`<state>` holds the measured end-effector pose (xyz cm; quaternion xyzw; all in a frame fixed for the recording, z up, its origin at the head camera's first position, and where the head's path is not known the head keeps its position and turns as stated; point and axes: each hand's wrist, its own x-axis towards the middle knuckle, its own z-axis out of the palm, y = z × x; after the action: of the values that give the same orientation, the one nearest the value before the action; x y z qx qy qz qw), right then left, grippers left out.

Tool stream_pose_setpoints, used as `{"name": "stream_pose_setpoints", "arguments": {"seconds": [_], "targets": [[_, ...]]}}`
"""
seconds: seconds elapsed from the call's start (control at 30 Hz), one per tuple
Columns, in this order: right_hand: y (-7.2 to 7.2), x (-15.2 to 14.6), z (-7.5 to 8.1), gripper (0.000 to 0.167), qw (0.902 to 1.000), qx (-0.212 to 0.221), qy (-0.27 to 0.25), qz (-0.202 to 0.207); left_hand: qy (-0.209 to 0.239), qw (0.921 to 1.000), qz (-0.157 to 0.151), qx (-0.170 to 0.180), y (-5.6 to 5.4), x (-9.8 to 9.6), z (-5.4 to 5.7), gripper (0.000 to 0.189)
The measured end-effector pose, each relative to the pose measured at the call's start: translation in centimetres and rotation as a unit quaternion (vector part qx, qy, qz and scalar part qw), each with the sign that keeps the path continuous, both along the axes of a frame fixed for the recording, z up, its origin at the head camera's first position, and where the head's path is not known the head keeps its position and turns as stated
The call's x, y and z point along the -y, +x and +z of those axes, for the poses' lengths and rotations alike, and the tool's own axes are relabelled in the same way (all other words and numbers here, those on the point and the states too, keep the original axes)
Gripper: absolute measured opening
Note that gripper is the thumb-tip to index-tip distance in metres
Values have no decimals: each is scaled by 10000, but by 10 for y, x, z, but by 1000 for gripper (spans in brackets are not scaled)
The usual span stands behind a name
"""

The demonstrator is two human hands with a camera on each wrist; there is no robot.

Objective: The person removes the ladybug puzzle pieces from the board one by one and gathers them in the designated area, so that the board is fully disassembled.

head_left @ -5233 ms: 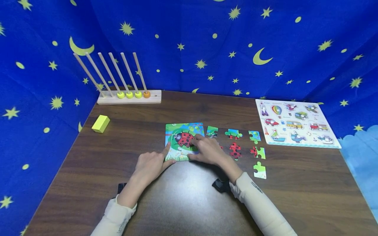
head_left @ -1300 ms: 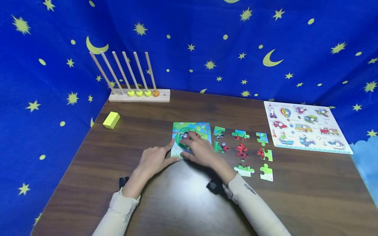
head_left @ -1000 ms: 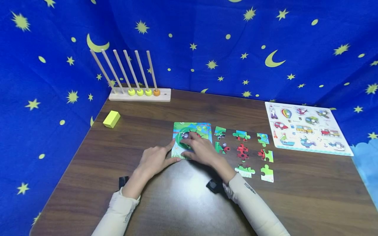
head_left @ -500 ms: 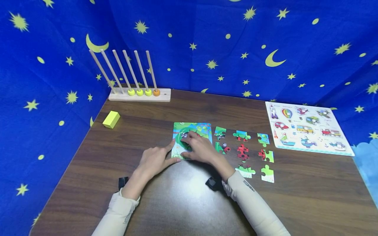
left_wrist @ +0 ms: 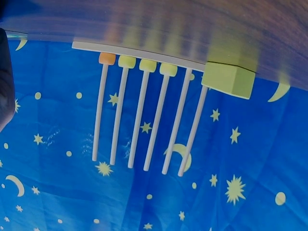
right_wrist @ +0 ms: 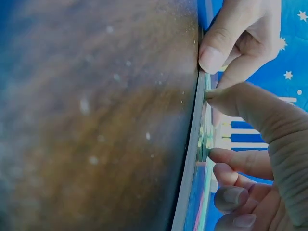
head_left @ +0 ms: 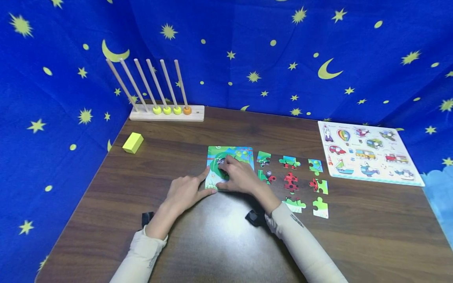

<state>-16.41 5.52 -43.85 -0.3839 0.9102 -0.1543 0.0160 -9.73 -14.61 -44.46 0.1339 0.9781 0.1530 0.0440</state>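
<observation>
A square ladybug puzzle board (head_left: pixel 231 150) lies on the table before me, its right half hidden under the right hand. My left hand (head_left: pixel 185 192) is at the board's lower left corner, its index finger along the left side and its thumb at the near edge. My right hand (head_left: pixel 241 177) reaches over the board with bent fingers. In the right wrist view its thumb and index fingertip touch the green surface, apart from each other; I cannot tell whether they pinch a piece. Loose jigsaw pieces, including a red spotted one (head_left: pixel 291 182), lie right of the board.
A wooden peg stand (head_left: pixel 166 114) with yellow and orange beads stands at the back left. In front of it is a yellow block (head_left: pixel 133 142). At the right lies a white vehicle puzzle board (head_left: pixel 368 177). A blue curtain (head_left: pixel 226 51) hangs behind the table.
The right hand's fingers have bent in and drawn towards its thumb on the board. The left hand keeps its place at the corner. The loose pieces have stayed put over the last second.
</observation>
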Motion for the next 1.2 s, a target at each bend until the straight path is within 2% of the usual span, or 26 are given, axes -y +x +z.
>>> {"name": "stream_pose_setpoints", "arguments": {"seconds": [0.27,0.57,0.7,0.97,1.2], "targets": [[-1,1,3,46,9989,-352,218,223,-18,10000,-49,-26,0,-1,0,78],[0,-13,7,57,9982,-553,232,75,-69,9999,-64,-77,0,-2,-2,79],[2,-23,13,56,9987,-468,146,121,-71,9999,-31,-140,0,-1,-2,79],[14,-47,22,57,9980,-517,298,203,-43,9999,-37,-150,-1,-2,-2,80],[27,-75,25,57,9984,-375,418,53,-56,9999,6,-90,0,-2,-3,81]]}}
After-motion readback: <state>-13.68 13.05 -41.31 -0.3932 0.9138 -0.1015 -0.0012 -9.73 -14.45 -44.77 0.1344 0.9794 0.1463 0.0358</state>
